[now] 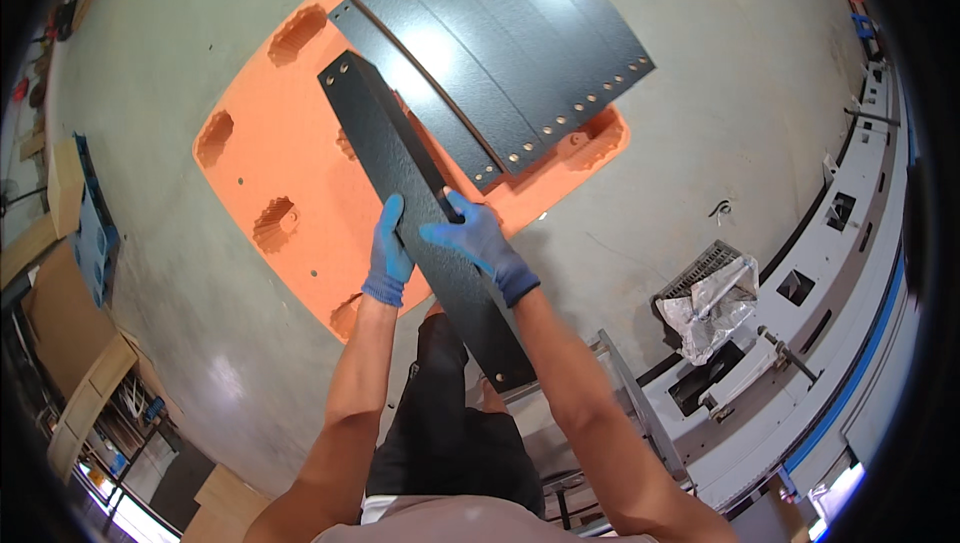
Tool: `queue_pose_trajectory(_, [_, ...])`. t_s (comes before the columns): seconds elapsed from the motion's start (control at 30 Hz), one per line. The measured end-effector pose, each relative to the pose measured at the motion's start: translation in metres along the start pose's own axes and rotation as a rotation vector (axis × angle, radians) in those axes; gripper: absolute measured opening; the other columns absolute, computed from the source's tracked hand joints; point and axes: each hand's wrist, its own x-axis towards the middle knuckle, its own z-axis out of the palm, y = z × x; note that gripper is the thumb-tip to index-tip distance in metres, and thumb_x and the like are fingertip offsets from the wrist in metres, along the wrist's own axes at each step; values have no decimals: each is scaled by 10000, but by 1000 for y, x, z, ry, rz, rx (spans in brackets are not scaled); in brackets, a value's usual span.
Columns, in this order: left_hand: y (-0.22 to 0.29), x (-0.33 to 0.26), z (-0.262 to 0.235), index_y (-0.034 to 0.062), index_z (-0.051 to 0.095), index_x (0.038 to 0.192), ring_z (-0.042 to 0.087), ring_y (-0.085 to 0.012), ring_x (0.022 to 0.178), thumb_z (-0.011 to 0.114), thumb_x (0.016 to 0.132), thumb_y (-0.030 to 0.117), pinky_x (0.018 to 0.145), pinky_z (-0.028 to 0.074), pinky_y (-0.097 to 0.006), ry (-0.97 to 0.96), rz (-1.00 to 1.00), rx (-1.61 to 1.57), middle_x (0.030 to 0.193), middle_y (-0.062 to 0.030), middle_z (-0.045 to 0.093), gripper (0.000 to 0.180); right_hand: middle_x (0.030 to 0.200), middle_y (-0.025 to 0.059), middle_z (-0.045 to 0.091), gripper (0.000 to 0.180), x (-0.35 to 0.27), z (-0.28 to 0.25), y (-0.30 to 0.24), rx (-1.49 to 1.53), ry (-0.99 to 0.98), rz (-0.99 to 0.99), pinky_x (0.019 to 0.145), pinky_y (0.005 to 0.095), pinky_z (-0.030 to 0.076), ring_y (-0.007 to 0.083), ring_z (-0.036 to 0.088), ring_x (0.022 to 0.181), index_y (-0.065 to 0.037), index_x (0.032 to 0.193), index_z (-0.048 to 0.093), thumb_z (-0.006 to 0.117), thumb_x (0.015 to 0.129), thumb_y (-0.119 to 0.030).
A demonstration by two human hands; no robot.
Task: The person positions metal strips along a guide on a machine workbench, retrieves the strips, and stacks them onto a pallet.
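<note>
Between my two gloved hands I hold a long dark board, with round holes near its ends. It may be several boards stacked together; I cannot tell. My left hand grips its left edge, thumb along the side. Across from it, my right hand clasps the right edge, its thumb lying on the top face. The board slants from far left to near right, its near end by my legs. Beyond it, a pile of similar dark boards, drilled along the ends, rests on an orange plastic pallet.
On the right runs a long light-grey machine frame with square cutouts. A grey grate with crumpled plastic wrap is next to it. Metal rails stand near my right forearm. Cardboard and a blue pallet lie at left.
</note>
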Motion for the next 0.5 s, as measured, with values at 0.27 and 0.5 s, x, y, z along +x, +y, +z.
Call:
queue_pose_trajectory(0.27, [30, 106, -16, 31, 503, 1300, 584, -230, 1111, 533, 957, 271, 987, 455, -367, -91, 3, 24, 1246, -108, 590, 419, 1225, 153, 589, 918, 119, -10, 6, 82, -76, 136, 869, 260, 493, 148, 591, 1022, 102, 1407, 321, 824, 704, -206])
queue_pose_trajectory(0.5, [67, 171, -16, 68, 560, 1241, 607, -227, 1069, 549, 949, 261, 950, 482, -367, -87, 43, 43, 1197, -87, 625, 350, 1444, 313, 331, 1016, 189, -2, -10, 118, -97, 108, 1052, 328, 363, 315, 391, 1331, 81, 1432, 280, 834, 669, -298])
